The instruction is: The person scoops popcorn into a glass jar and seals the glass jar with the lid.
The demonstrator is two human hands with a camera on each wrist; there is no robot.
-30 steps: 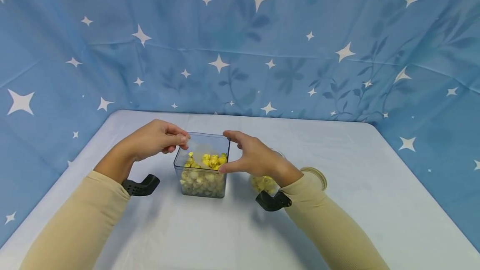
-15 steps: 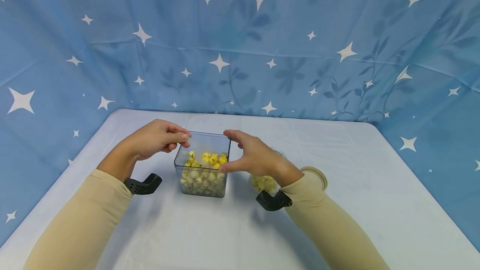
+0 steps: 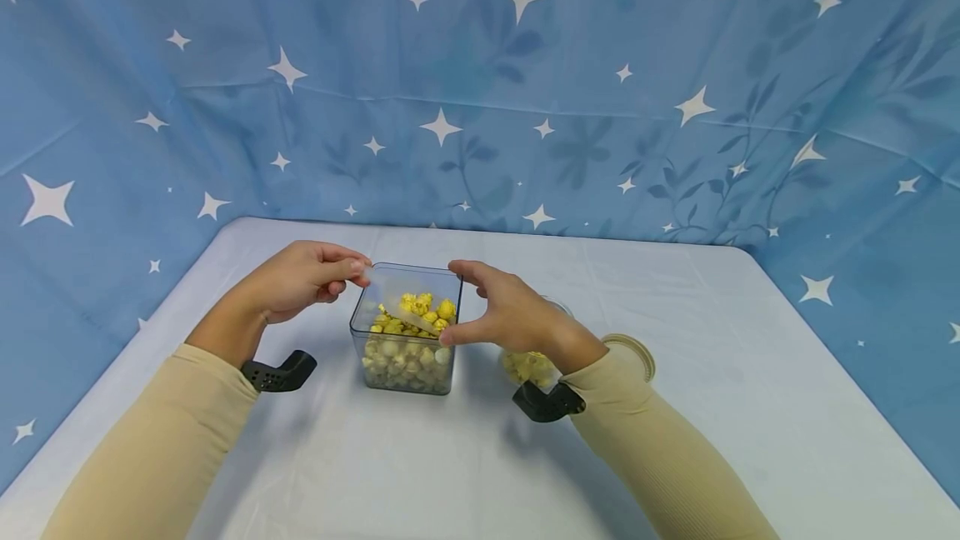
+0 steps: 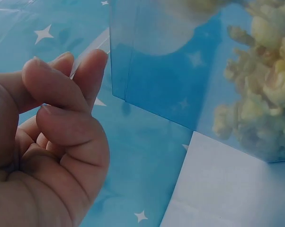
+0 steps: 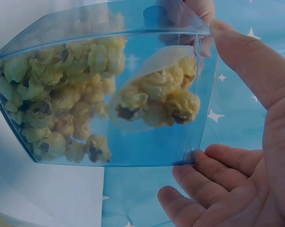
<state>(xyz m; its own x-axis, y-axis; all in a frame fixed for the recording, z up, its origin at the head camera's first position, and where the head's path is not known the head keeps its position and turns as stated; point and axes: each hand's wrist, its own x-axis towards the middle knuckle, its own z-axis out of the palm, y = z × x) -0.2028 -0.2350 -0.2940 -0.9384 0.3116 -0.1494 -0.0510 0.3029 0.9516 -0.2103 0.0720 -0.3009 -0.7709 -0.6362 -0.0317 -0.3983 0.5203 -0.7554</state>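
A clear, square-mouthed plastic container [image 3: 397, 335] stands on the table, partly filled with yellow popcorn [image 3: 423, 303]. My left hand [image 3: 300, 280] pinches the end of a translucent white scoop [image 3: 411, 318] at the container's far left corner. The scoop's bowl [image 5: 156, 59] is inside the container, tilted, and the right wrist view shows several popcorn pieces in it. Across the container's right side spans my right hand [image 3: 502, 307], thumb at the near rim and fingers at the far corner. The left wrist view shows curled left fingers [image 4: 69, 127] outside the wall.
Behind the right wrist, partly hidden, is a clear jar [image 3: 528, 367] with popcorn in it. A round gold-rimmed lid [image 3: 648, 357] lies to its right. The white table [image 3: 360, 473] ends at a blue starry curtain [image 3: 480, 107].
My left hand first shifts slightly right, then moves back left. The scoop tilts inside the container, and popcorn shows at its far side. The right hand stays in place.
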